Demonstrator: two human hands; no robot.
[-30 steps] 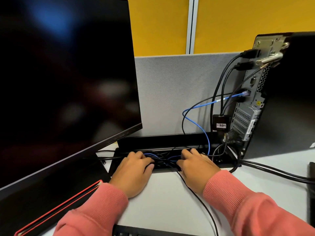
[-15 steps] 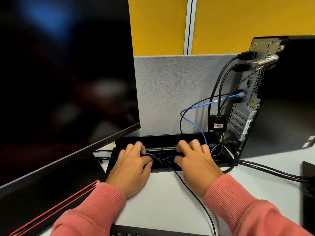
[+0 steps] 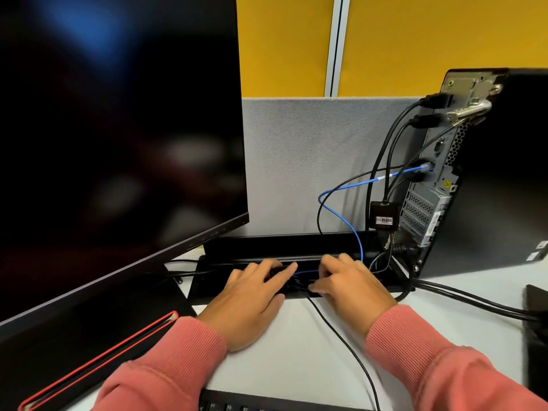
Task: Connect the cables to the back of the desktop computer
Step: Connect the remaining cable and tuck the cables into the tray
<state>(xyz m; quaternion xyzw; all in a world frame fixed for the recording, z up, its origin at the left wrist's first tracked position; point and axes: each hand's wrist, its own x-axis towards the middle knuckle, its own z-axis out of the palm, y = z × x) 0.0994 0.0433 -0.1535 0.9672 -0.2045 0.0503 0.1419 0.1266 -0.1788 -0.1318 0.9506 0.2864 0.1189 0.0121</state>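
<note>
The black desktop tower (image 3: 439, 173) stands at the right with its back panel turned toward me. Several black cables (image 3: 382, 161) and a blue cable (image 3: 344, 216) are plugged into it and drop into a black cable tray (image 3: 267, 247) at the desk's rear. My left hand (image 3: 249, 298) lies over the tray with its fingers stretched out across the tangled cables. My right hand (image 3: 353, 289) rests beside it, fingers reaching down into the tray and thumb touching the bundle. Neither hand plainly grips a cable.
A large dark monitor (image 3: 118, 129) fills the left, with a red-edged black base (image 3: 98, 360) below it. A black cable (image 3: 341, 336) runs across the white desk toward a keyboard (image 3: 252, 403). Thick cables (image 3: 474, 301) trail right. A grey partition (image 3: 296, 158) stands behind.
Both hands have shifted slightly over the tray. My left fingers have stretched further right over the cable bundle. The plugged cables have not moved.
</note>
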